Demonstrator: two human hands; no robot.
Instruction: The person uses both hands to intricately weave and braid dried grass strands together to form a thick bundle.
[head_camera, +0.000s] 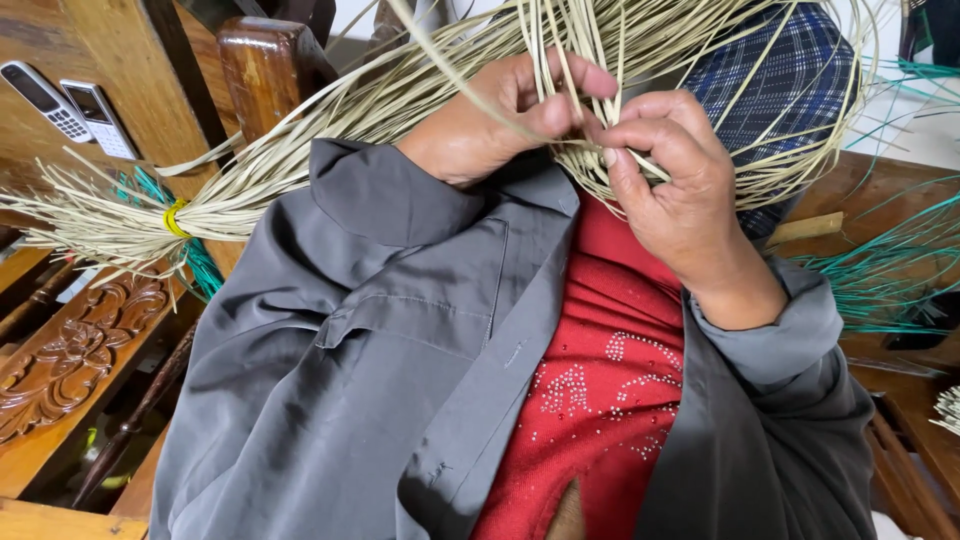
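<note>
We see pale reed strips (420, 90) fanning left to their yellow-tied end (176, 217) | left hand (490, 120) and right hand (670, 190) touch, both pinching strands mid-bundle | long axis left-right | left hand nearer tie

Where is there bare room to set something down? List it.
Bare: brown wooden ledge between two white phones and yellow-tied bundle end; wooden seat below loose teal strips. Crowded: around left hand and right hand, both pinching pale straw strips.
</note>
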